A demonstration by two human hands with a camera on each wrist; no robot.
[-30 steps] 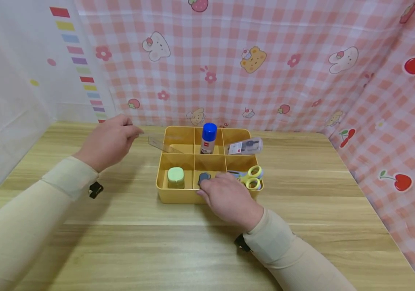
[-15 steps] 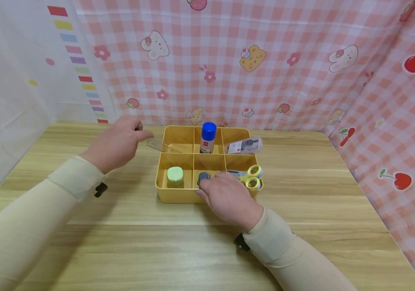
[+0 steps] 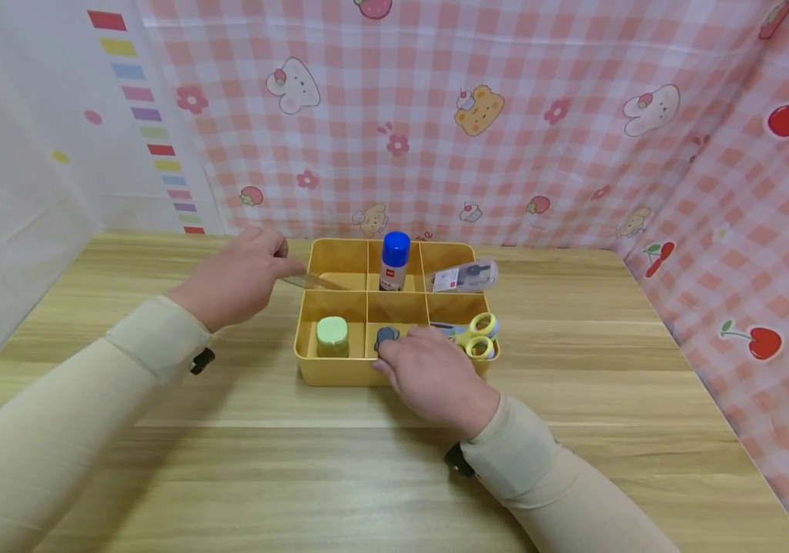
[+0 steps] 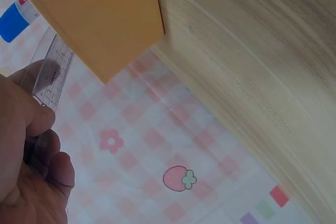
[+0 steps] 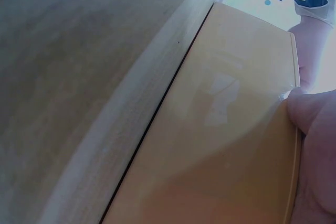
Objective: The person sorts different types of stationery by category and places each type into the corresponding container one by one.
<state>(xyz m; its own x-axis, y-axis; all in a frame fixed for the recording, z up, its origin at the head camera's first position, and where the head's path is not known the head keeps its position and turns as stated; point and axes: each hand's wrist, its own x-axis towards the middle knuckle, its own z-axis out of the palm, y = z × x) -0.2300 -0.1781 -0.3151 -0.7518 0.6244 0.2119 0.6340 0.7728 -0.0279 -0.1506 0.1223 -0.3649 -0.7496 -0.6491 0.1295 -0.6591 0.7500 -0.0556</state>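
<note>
My left hand (image 3: 235,278) pinches the end of a clear plastic ruler (image 4: 59,64); its printed scale shows in the left wrist view. In the head view the ruler's other end reaches over the left rim into the back left compartment of a yellow divided organizer box (image 3: 332,372). My right hand (image 3: 435,376) grips the box's front rim, thumb against the outer wall and fingers over the edge. Just by those fingers, a small dark grey object (image 3: 386,338) sits in the front middle compartment, partly hidden.
Within the box, a glue stick (image 3: 394,261) with a blue cap stands back middle. A clear-packed compass (image 3: 465,275) leans back right, yellow-handled scissors (image 3: 480,336) lie front right, and a light green rounded block (image 3: 333,336) sits front left. Patterned cloth (image 3: 394,115) hangs behind the wooden table (image 3: 297,468).
My left hand has moved right, closer to the box's left rim, and the ruler now appears more edge-on. My right hand has stayed in place on the front rim.
</note>
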